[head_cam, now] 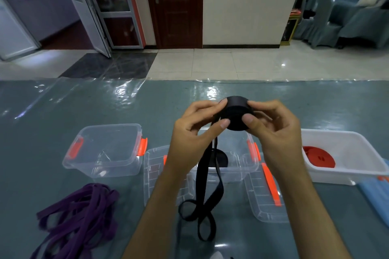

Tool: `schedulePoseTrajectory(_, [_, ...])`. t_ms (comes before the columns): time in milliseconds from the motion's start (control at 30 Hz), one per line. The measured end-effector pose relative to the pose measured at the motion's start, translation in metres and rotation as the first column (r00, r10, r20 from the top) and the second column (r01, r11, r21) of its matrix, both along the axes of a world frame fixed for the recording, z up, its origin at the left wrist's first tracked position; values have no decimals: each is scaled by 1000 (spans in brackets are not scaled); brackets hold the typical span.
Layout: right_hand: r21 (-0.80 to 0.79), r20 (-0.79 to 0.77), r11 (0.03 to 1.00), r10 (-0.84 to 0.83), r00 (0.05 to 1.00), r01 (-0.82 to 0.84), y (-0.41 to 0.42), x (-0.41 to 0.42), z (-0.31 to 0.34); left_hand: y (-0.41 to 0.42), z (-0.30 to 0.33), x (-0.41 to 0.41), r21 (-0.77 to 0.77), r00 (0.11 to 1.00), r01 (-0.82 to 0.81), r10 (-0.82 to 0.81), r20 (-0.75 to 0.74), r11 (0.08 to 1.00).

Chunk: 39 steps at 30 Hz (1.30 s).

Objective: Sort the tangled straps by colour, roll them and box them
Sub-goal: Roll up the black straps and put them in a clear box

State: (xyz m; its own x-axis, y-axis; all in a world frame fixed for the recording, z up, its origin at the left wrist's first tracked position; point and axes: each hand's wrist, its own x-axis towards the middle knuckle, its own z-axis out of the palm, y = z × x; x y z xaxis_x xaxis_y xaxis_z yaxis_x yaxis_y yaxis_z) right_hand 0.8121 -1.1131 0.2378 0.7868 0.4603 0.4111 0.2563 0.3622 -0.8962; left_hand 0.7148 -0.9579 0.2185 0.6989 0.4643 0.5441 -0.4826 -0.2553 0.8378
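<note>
While pinching the black roll between left hand and right hand, above the middle clear box, keep tension on the hanging black tail and wind flat, edges aligned. Then drop beside the black coil already boxed; leave purple straps on the table and red rolls in the white tub.

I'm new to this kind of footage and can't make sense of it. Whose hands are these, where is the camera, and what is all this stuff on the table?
There is no machine here: a person wears a camera on the head, looking down at their own hands. The left hand and right hand together hold a black strap roll, its loose tail hanging to the table. On the table lie a purple strap pile, an empty clear box, a second clear box with a black roll inside, two clear lids, and a white tub holding red rolled straps.
</note>
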Motion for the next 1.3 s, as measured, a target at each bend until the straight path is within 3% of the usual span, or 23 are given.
schedulePoseTrajectory(100, [7, -88, 999, 51, 995, -50, 4, -1, -7, 7, 0, -2, 16, 999, 6, -6, -32, 1000])
schedulePoseTrajectory(233, [-35, -29, 996, 76, 997, -77, 0, 3, 0, -4, -1, -2, -175, 1000, -29, 28, -8, 984])
schedulePoseTrajectory(300, [26, -10, 999, 47, 999, -47, 1, 0, 3, -6, -1, 0, -169, 1000, 12, -9, 16, 985])
schedulePoseTrajectory(400, [111, -123, 991, 85, 989, -71, 4, -2, 2, -1, 4, 0, -118, 997, 72, -73, -8, 990])
schedulePoseTrajectory(567, [-41, -72, 993, 111, 991, -115, -6, 4, 4, -1, 4, -1, -192, 999, 23, -14, 47, 981])
schedulePoseTrajectory(733, [34, -33, 998, 52, 998, -50, -1, -2, 0, -3, 5, 1, -234, 998, 67, -60, 33, 970])
schedulePoseTrajectory(933, [70, -163, 983, 181, 970, -171, 1, -7, -4, -3, 13, -3, -301, 998, 69, -65, 22, 951])
schedulePoseTrajectory(1167, [21, -91, 1000, 22, 996, -20, -1, -8, 0, -4, -6, -1, -244, 989, 132, -143, -25, 961])
schedulePoseTrajectory(1300, [53, -156, 994, 103, 982, -96, 2, -8, 0, -1, -7, -2, -195, 994, 104, -107, -4, 975])
